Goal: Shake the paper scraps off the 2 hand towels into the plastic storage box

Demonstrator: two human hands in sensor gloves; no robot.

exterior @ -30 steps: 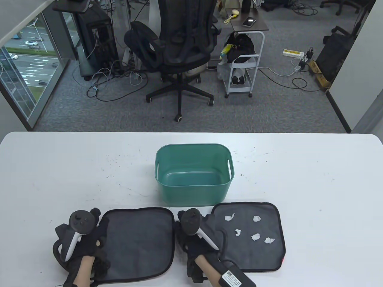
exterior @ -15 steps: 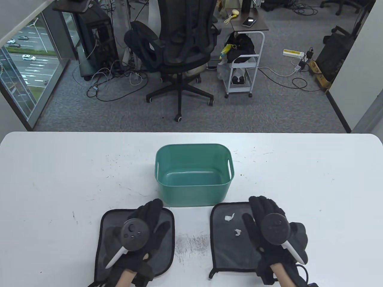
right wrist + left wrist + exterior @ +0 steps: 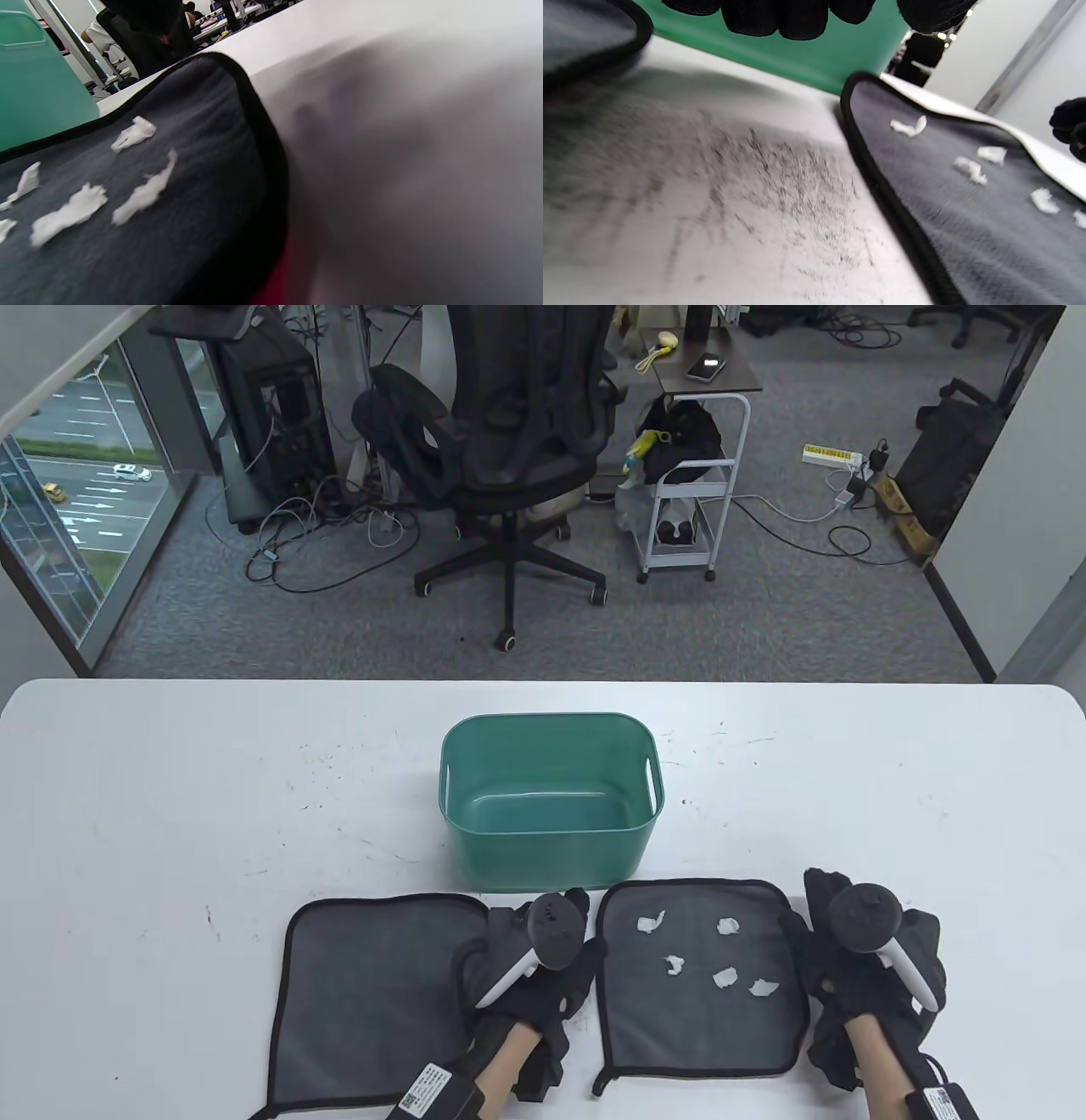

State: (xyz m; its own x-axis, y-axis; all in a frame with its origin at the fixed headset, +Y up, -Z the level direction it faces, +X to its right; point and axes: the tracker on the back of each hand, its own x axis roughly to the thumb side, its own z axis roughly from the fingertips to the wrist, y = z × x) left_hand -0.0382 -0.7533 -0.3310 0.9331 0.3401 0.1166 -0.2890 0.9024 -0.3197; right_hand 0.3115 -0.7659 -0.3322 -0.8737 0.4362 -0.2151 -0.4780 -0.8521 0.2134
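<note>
Two dark grey hand towels with black trim lie flat at the table's near edge. The left towel [image 3: 373,984] [image 3: 577,38] shows no scraps. The right towel [image 3: 679,1027] [image 3: 967,237] [image 3: 169,254] carries several white paper scraps [image 3: 724,977] [image 3: 969,169] [image 3: 144,195]. The green plastic storage box [image 3: 551,848] [image 3: 797,51] [image 3: 34,84] stands just behind them, with nothing inside. My left hand [image 3: 551,959] lies in the gap between the towels, its fingertips [image 3: 780,17] free above the table. My right hand [image 3: 848,967] sits at the right towel's right edge, holding nothing that I can see.
Grey scuff marks [image 3: 780,182] cover the white table [image 3: 170,814] between the towels. A red tag [image 3: 280,275] sits at the right towel's near right corner. An office chair [image 3: 509,432] and a small cart [image 3: 687,475] stand on the floor beyond the table.
Half a second ago each hand lay flat on its own towel. Both have since slid right: the left into the gap between the towels, the right off the right towel's edge, uncovering the scraps.
</note>
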